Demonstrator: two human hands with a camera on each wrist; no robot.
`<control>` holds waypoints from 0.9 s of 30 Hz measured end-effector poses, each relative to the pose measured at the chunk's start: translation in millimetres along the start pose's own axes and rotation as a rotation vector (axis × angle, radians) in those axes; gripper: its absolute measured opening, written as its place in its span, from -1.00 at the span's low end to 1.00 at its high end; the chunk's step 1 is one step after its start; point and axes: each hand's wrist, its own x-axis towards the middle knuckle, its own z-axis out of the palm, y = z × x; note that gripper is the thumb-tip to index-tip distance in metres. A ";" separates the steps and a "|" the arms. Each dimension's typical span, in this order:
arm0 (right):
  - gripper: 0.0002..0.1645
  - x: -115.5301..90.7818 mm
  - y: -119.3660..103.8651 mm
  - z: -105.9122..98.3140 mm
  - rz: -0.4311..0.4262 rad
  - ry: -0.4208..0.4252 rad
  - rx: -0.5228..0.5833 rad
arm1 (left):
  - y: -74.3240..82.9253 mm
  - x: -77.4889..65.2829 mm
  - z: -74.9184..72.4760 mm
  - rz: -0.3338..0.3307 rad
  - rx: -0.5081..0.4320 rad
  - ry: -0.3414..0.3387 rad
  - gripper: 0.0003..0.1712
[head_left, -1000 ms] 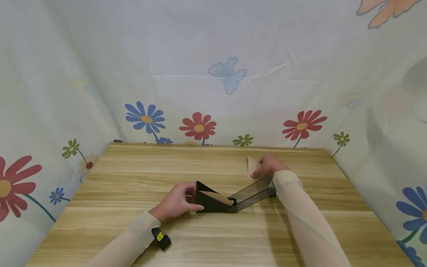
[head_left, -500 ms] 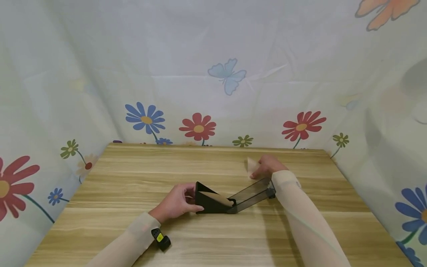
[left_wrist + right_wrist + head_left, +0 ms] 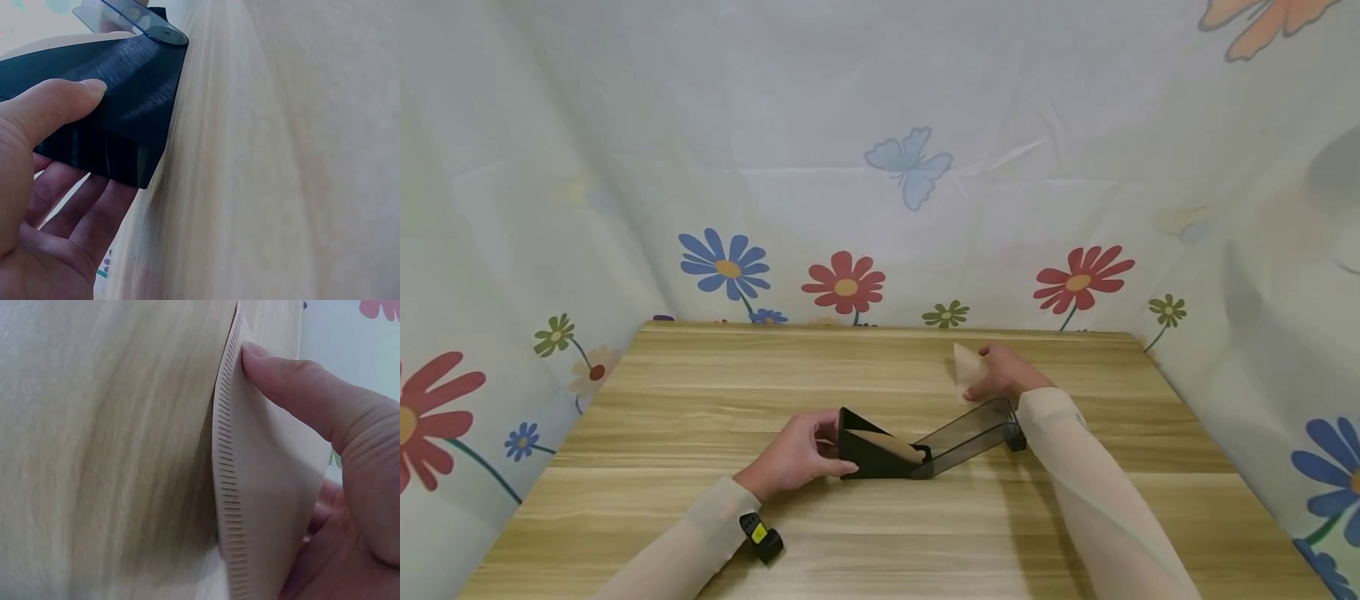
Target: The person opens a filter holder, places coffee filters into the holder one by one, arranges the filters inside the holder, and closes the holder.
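My left hand grips the closed end of a black wedge-shaped coffee filter holder lying on the table. In the left wrist view, the thumb presses the ribbed side of the holder, with the other fingers behind it. Tan paper filters show inside. The holder's clear smoky lid is swung out to the right. Beyond the lid, my right hand pinches a tan paper coffee filter. In the right wrist view, the crimped seam of this filter faces the table, thumb on its near face.
The wood-grain table runs back to a white curtain printed with flowers and butterflies. More curtain closes off both sides. A black and yellow device sits at the left wrist.
The right hand and the paper filter have shifted only slightly, with the filter's top edge a little higher. My left hand and the holder stay where they were.
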 end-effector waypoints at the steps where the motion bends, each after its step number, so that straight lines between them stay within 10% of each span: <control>1: 0.19 0.4 0.3 0.6 -0.013 0.001 0.004 | -0.1 0.0 -0.1 0.002 0.001 0.000 -0.66; 27: -0.19 -8.7 -4.7 -18.0 -0.173 0.066 0.049 | 1.2 -0.7 0.0 -0.008 -0.005 0.004 -0.65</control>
